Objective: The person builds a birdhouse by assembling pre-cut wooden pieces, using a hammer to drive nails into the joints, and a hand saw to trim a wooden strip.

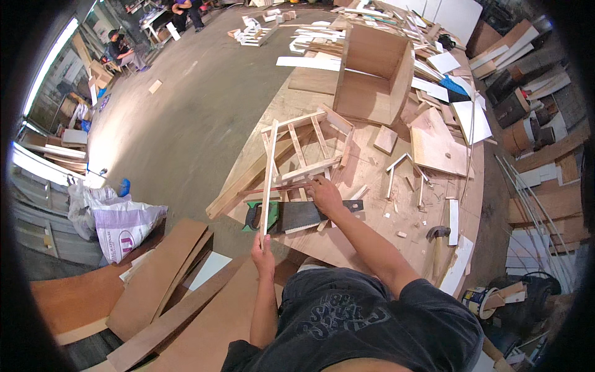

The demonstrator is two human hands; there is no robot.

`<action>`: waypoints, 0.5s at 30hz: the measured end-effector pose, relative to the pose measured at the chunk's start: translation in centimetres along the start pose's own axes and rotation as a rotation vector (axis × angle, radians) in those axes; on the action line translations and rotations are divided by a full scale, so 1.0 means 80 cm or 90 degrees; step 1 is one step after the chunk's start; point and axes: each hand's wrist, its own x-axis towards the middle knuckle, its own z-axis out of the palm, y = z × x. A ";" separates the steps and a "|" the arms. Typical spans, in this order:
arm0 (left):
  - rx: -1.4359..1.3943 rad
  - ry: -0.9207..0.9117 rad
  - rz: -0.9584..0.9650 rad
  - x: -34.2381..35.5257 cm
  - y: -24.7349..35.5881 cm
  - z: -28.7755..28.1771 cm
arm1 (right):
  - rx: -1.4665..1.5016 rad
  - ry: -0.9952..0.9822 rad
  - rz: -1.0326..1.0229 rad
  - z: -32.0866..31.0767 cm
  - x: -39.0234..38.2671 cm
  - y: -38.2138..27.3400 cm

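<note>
Left hand: the left hand (263, 252) is clenched around the near end of a long pale wooden slat (269, 180), at the near edge of the workbench.
Slat: it runs away from that grip, up across the saw blade, to the far corner of a light, open wooden frame of thin battens (308, 147); the hand holds only its lowest part.
Right hand: the right hand (323, 194) lies palm down on a thin reddish wooden strip (277, 188) by the frame's near rail; whether the fingers close on it cannot be told.
Saw: a handsaw with a dark blade and green handle (286, 216) lies flat on the bench, just near of the right hand and under the slat.
Bench: a large plywood worktop (396, 204) strewn with offcuts.
Box: 1 open plywood box with a rounded side (372, 77) stands beyond the frame.
Hammer: a dark-headed hammer with a wooden handle (439, 239) rests near the bench's right edge, well apart from both hands.
</note>
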 end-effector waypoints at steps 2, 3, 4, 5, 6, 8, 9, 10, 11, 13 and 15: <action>-0.014 0.006 0.012 0.000 -0.001 0.001 | -0.007 -0.010 -0.037 0.014 0.010 0.005; -0.021 -0.005 -0.010 0.004 0.004 0.003 | -0.015 -0.013 -0.065 0.021 0.014 0.008; -0.029 -0.017 -0.031 0.006 0.009 0.003 | -0.013 -0.019 -0.071 0.025 0.016 0.013; -0.030 -0.011 -0.032 0.009 0.014 0.005 | -0.027 0.004 -0.099 0.026 0.019 0.018; -0.019 -0.010 -0.014 0.010 0.020 0.006 | -0.041 0.029 -0.126 0.027 0.023 0.022; -0.011 -0.007 0.007 0.009 0.034 0.008 | -0.068 -0.027 -0.077 0.028 0.030 0.026; -0.031 -0.011 0.015 0.007 0.042 0.010 | -0.097 -0.083 -0.022 0.024 0.030 0.028; -0.054 -0.019 0.024 0.006 0.051 0.014 | -0.103 -0.077 -0.020 0.015 0.029 0.035; -0.053 -0.018 0.025 0.004 0.055 0.010 | -0.104 -0.099 -0.008 0.007 0.023 0.030; -0.036 -0.012 0.022 -0.003 0.063 0.004 | -0.104 -0.123 0.005 -0.019 0.007 0.020; -0.025 -0.006 0.025 -0.013 0.066 -0.005 | -0.085 -0.181 0.117 -0.054 -0.035 -0.001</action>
